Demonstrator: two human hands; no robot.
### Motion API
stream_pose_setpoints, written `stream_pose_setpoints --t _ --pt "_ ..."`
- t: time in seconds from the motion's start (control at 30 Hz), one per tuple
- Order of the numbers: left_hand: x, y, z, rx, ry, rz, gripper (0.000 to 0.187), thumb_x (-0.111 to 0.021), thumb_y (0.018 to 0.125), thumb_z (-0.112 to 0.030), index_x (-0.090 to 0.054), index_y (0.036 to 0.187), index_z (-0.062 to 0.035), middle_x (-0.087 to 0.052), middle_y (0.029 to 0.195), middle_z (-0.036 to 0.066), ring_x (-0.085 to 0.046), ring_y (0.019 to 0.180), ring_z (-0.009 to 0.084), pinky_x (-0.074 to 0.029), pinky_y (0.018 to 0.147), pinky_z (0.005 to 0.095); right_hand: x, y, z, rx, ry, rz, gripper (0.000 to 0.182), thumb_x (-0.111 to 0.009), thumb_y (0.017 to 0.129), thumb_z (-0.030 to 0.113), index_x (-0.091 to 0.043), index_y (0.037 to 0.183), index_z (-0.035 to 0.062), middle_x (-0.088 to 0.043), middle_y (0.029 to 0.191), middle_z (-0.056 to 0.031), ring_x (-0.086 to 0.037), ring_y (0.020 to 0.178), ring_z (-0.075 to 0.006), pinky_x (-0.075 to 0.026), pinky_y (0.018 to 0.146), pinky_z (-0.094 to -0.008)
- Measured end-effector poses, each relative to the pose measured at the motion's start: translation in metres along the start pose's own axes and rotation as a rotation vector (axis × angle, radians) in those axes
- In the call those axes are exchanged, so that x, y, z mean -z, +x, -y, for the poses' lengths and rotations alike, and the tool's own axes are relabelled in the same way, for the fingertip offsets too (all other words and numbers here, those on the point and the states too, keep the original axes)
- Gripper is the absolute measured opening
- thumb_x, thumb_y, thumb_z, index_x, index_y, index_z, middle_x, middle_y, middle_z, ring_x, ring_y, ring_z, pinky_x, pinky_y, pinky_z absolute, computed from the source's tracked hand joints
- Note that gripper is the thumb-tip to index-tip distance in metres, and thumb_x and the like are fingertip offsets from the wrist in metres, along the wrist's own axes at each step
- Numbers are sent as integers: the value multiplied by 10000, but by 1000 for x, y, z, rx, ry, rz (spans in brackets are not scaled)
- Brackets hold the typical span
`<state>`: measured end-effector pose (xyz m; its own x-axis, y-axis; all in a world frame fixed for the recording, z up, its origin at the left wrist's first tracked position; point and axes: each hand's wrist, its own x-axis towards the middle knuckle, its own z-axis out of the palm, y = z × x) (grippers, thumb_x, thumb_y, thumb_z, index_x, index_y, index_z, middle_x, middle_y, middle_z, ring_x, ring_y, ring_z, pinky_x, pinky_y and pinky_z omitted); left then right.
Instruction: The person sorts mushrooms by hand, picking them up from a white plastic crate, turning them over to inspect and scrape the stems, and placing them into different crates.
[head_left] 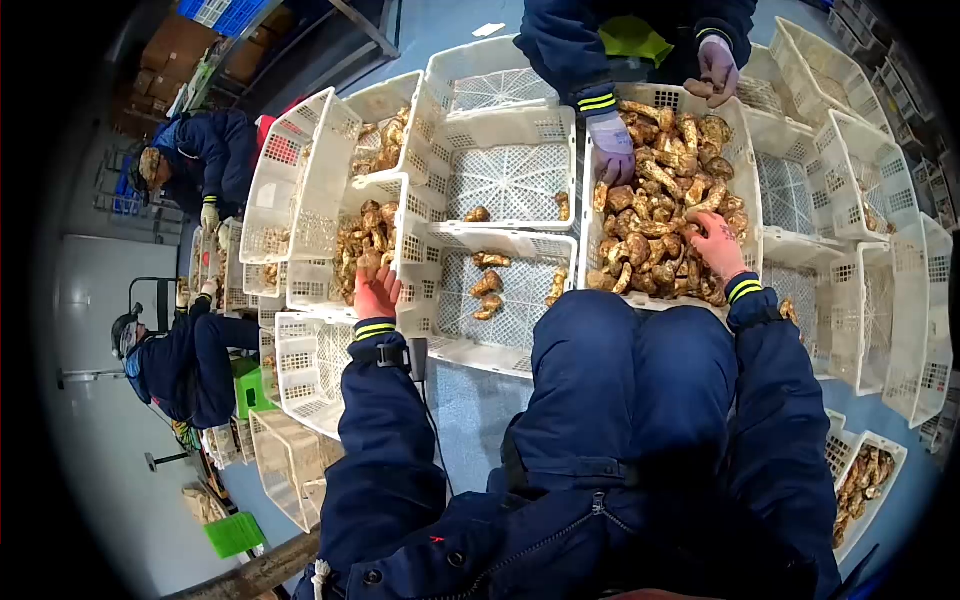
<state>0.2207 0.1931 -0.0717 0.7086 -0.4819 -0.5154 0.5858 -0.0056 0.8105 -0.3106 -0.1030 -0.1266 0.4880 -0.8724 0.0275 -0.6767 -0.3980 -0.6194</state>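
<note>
Presumably light, firm yet bruisable: mushrooms (652, 228) heaped in the full crate (752, 165) before the knees; caps likely snap if pinched, so stout stems look the better hold. Right hand (718, 245): fingers curled at heap, closure on a piece cannot be told. Left hand (377, 292): fingertips at a mushroom over the left-hand crate (312, 285), grip likewise uncertain. Edges: rigid crate rims; co-worker's gloved hand (612, 150) at far side. Room: above the sparsely filled middle crate (485, 355).
</note>
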Motion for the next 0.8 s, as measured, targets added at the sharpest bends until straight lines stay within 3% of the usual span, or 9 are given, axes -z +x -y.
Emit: stream_pose_setpoints --t 0.17,0.3,0.37,0.43,0.5,0.53,0.57,0.67,0.8 --pt "-142 -68 37 1 73 472 458 -430 916 -331 -414 1238 -6 -469 1228 158 -484 1095 258 -385 950 377 9 -5 -1 -17 -149 -3 382 -636 744 281 -587 1045 51 -586 993 -156 -550 958 -315 -443 816 -358" --pt "-264 -161 66 148 129 936 383 -495 891 -246 -471 1179 5 -520 1165 133 -496 1078 215 -417 890 343 45 -12 27 -139 141 -263 337 -628 776 233 -584 1022 7 -612 960 -138 -590 846 -246 -454 746 -330" --pt "-305 -196 90 37 340 1001 351 -503 887 -232 -501 1149 2 -543 1126 105 -506 1063 197 -409 892 325 80 -15 60 -327 439 -261 320 -621 796 214 -583 1042 12 -627 938 -98 -579 797 -128 -448 720 -266" --pt "-332 -212 122 -105 409 946 315 -544 849 -193 -515 1088 11 -547 928 46 -466 803 102 -397 725 236 84 -12 50 -229 682 -313 285 -606 806 152 -583 1053 11 -630 925 -58 -552 785 -70 -436 718 -213" --pt "-345 -218 149 -54 586 835 389 -595 821 -234 -508 1090 32 -551 886 51 -473 769 106 -404 703 241 97 -18 71 -182 945 -281 257 -595 811 112 -590 1044 6 -622 928 -34 -549 805 -72 -433 728 -202" --pt "-345 -193 193 -203 579 848 421 -604 829 -250 -510 1118 42 -525 834 -3 -443 688 69 -372 615 195 105 -24 86 -187 878 -263 238 -581 815 79 -593 1040 4 -618 931 -22 -549 820 -83 -435 740 -200" --pt "-345 -192 202 -107 561 983 406 -613 823 -254 -528 1109 21 -534 820 -13 -442 673 68 -379 594 205 99 -22 81 -131 950 -236 244 -575 817 79 -593 1051 10 -620 937 -28 -544 827 -79 -435 742 -207" --pt "-341 -218 196 185 500 924 308 -579 838 -255 -556 1038 -21 -586 816 17 -525 686 90 -426 576 233 99 -31 103 -183 732 -144 260 -575 823 104 -590 1064 8 -623 926 -36 -544 823 -86 -434 741 -223" --pt "-340 -201 187 508 265 806 229 -453 887 -245 -550 919 -40 -585 713 59 -541 547 155 -458 508 273 90 -26 85 -232 1129 -189 290 -518 878 156 -542 1125 6 -609 938 -38 -566 805 -96 -449 716 -219"
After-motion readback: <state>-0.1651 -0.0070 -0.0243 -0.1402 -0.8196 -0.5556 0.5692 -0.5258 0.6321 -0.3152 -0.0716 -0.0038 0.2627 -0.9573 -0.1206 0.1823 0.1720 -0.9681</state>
